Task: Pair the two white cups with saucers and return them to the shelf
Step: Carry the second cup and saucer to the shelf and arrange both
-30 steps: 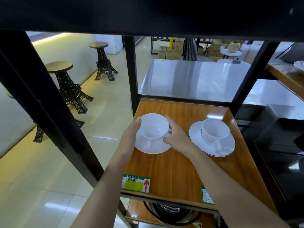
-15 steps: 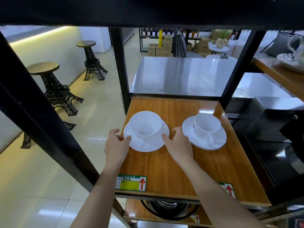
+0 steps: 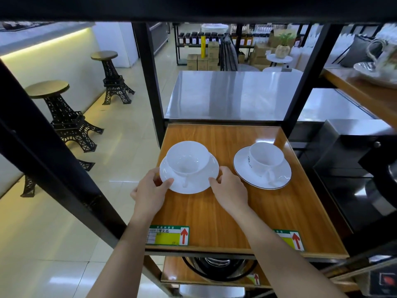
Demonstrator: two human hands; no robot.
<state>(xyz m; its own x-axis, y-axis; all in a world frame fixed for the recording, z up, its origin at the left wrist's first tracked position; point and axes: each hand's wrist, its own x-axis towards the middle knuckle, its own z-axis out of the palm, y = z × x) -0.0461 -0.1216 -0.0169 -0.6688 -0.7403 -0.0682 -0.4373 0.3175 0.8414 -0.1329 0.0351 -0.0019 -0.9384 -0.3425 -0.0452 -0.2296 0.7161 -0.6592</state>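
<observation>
A plain white cup (image 3: 187,158) stands in a white saucer (image 3: 194,184) on the left half of the wooden shelf (image 3: 223,214), its handle towards me. My left hand (image 3: 150,191) pinches the saucer's left rim and my right hand (image 3: 229,190) pinches its right rim. To the right, a second white cup (image 3: 265,158) with a small logo rests on a dark-rimmed white saucer (image 3: 245,168), untouched.
Black frame posts (image 3: 150,87) stand at the shelf's back corners and a black beam (image 3: 193,7) crosses overhead. Green price labels (image 3: 168,235) sit on the front edge. A round black-rimmed appliance (image 3: 217,267) fills the shelf below. Stools (image 3: 64,117) stand on the tiled floor at left.
My hands slid from the cup's sides down to the saucer's rim and drew nearer to me. The cup and saucer stay on the shelf; the view pulled back.
</observation>
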